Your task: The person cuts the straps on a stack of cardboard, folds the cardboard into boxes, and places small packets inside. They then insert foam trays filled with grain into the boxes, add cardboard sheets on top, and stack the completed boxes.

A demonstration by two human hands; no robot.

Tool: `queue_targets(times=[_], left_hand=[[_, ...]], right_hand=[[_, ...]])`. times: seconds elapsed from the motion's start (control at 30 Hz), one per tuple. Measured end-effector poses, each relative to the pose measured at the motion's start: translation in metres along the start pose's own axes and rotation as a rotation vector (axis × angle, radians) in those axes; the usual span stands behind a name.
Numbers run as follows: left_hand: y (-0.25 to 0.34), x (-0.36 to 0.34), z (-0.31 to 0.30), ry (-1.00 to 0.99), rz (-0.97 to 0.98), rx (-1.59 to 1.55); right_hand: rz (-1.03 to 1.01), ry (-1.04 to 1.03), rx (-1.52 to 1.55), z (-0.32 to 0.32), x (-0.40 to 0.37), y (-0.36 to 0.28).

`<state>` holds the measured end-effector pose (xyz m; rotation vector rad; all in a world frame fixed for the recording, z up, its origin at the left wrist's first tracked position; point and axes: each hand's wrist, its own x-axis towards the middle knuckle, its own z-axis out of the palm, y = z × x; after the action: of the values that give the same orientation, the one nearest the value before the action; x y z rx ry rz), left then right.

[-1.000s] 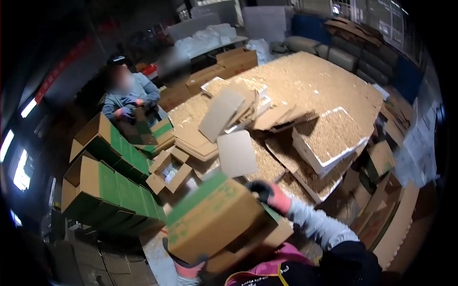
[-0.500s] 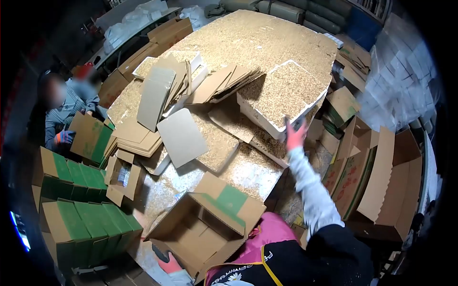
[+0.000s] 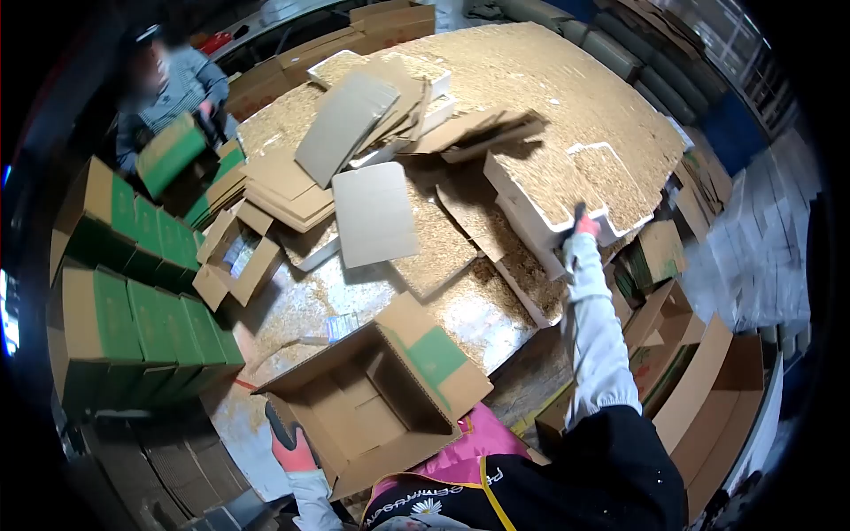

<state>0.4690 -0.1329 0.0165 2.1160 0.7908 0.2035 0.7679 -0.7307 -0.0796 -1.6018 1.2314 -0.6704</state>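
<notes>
Head view: at lower centre, the left hand (image 3: 292, 447) is partly closed, holding the left side of an open box (image 3: 363, 403). Right of centre, the right hand (image 3: 582, 227) meets a tray (image 3: 524, 212)'s near corner; its grip I cannot tell.

Free room inside open carton (image 3: 356, 411), tabletop strip (image 3: 305, 296) beyond, grey board (image 3: 375, 215) blocking farther back

Left grip (image 3: 294, 447) rests against an open carton (image 3: 354, 411); right grip (image 3: 581, 227) touches a white tray (image 3: 529, 203).
</notes>
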Motion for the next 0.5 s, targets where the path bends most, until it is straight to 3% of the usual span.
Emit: queue_targets(times=[0.03, 0.07, 0.1, 0.17, 0.2, 0.23, 0.3, 0.33, 0.4, 0.43, 0.5], left_hand=[[0.0, 0.001, 0.002, 0.024, -0.02, -0.012], [-0.005, 0.001, 0.005, 0.035, 0.054, -0.063], [-0.006, -0.001, 0.006, 0.047, 0.125, -0.111], [0.017, -0.005, 0.007, 0.024, 0.066, -0.16], [0.023, -0.005, 0.008, 0.021, 0.057, -0.154], [0.027, -0.003, 0.009, 0.018, 0.051, -0.146], [0.037, 0.008, 0.013, 0.02, 0.218, -0.062], [0.052, 0.01, 0.017, -0.04, 0.094, -0.048], [0.057, 0.027, 0.047, -0.086, 0.086, 0.234], [0.045, 0.05, 0.072, -0.255, 0.257, 0.151], [0.058, 0.052, 0.077, -0.282, 0.3, -0.154]], right_hand=[[0.113, -0.109, 0.003, -0.023, -0.015, -0.01], [0.298, -0.305, 0.437, -0.05, -0.071, -0.036], [0.286, -0.59, 0.639, -0.076, -0.1, -0.037], [0.329, -0.891, 0.63, -0.105, -0.133, -0.042], [0.526, -1.131, 0.75, -0.114, -0.166, -0.061], [0.492, -1.185, 0.683, -0.121, -0.194, -0.075], [0.42, -1.25, 0.555, -0.119, -0.246, -0.099], [0.436, -1.289, 0.462, -0.121, -0.281, -0.119], [0.471, -1.401, 0.379, -0.115, -0.342, -0.139], [0.496, -1.478, 0.39, -0.111, -0.364, -0.14], [0.714, -1.648, 0.42, -0.104, -0.395, -0.134]])
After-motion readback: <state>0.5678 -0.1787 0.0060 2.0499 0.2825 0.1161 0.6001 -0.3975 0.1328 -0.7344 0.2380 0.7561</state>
